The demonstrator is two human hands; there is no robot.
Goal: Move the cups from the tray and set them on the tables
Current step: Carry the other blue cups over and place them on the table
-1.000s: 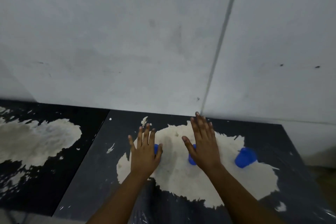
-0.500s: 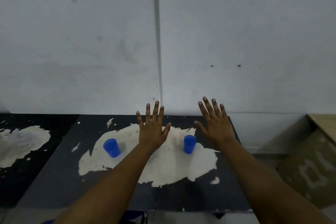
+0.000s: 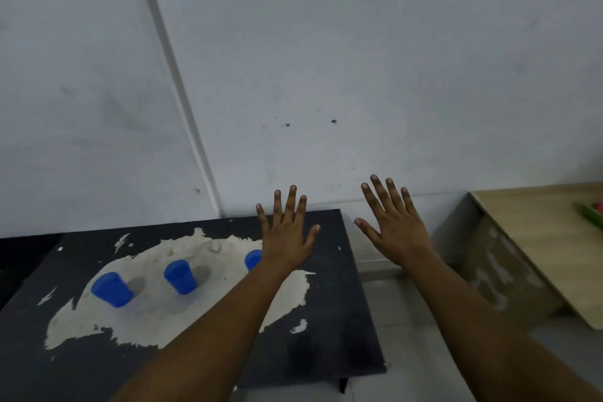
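Three blue cups (image 3: 178,276) stand on a worn black surface (image 3: 329,316) against a grey wall (image 3: 359,59); both hands, left (image 3: 287,238) and right (image 3: 393,232), are spread wide, holding nothing.

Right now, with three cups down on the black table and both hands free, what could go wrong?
1. The left hand hangs in front of the rightmost blue cup, hiding part of it; drawing that forearm back low could knock it.
2. The black table has a worn, patchy top, so the middle cup may stand unevenly.
3. The right hand is past the table's edge, toward the wooden table.
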